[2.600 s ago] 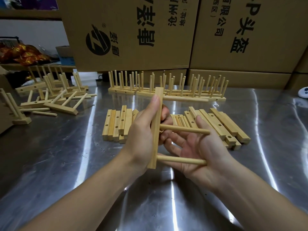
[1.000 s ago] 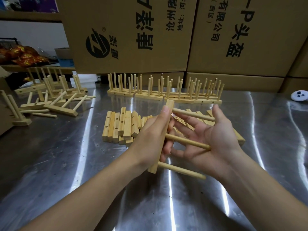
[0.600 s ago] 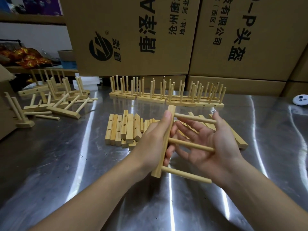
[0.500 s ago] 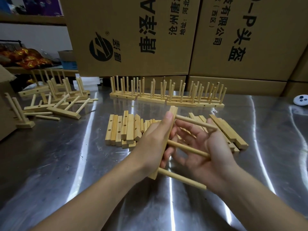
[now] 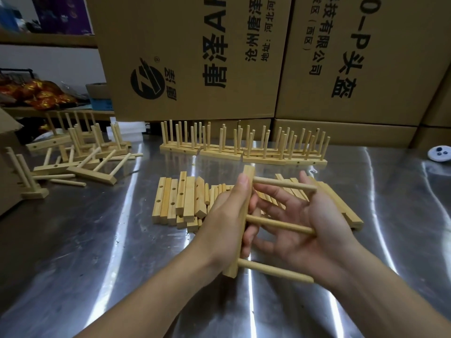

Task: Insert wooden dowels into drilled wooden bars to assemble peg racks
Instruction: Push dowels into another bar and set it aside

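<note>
Partly hidden, bar [image 5: 249,172] gripped by left hand [image 5: 227,223]; right hand [image 5: 306,247] splayed behind 3 dowels [image 5: 280,225].

A large brown cardboard box [image 5: 185,57] printed with a black round logo and Chinese characters fills the back of the view. Just right of it stands a second box [image 5: 366,57] like it, with a flatter box [image 5: 341,132] beneath. In front of the large box spreads a shiny metal table [image 5: 73,240], streaked with white reflections of light. Left of the box, a white wall [image 5: 48,59] runs under a shelf [image 5: 48,37], with red and gold packets [image 5: 36,93] heaped below.
</note>
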Tool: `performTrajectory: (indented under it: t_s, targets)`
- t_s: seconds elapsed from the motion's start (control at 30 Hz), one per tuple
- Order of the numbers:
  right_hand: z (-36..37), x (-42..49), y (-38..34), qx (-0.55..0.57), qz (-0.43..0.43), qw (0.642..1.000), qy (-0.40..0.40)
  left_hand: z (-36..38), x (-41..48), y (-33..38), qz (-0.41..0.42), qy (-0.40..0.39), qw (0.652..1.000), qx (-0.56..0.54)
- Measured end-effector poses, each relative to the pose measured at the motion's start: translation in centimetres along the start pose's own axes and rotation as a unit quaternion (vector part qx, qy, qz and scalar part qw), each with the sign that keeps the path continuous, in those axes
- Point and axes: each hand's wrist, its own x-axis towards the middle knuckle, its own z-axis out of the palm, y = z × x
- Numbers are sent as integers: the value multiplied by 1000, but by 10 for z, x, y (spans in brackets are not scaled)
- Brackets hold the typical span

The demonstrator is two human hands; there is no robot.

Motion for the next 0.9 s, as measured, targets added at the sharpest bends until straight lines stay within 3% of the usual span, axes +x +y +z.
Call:
performTrajectory:
  t_s: [0.2, 0.33, 0.5, 0.6, 0.73, 0.9]
  targets:
    - [-7, 1, 0, 10, 17, 1000, 0, -6, 5, -7, 13, 123, 987, -104]
    - [3, -1, 14, -91, -8, 995, -46, -17, 14, -5, 6, 180, 964, -196]
    - [13, -10, 25, -218, -71, 969, -93, -25, 20, -4, 5, 188, 945, -267]
    - [12, -9, 28, -255, -95, 961, -56, -25, 20, -8, 11, 186, 952, -245]
    - [7, -6, 30, -264, -135, 955, -3, -20, 15, -12, 34, 152, 980, -124]
    - [4, -5, 15, -282, -273, 917, 70, 5, 4, -26, 79, 21, 997, 9]
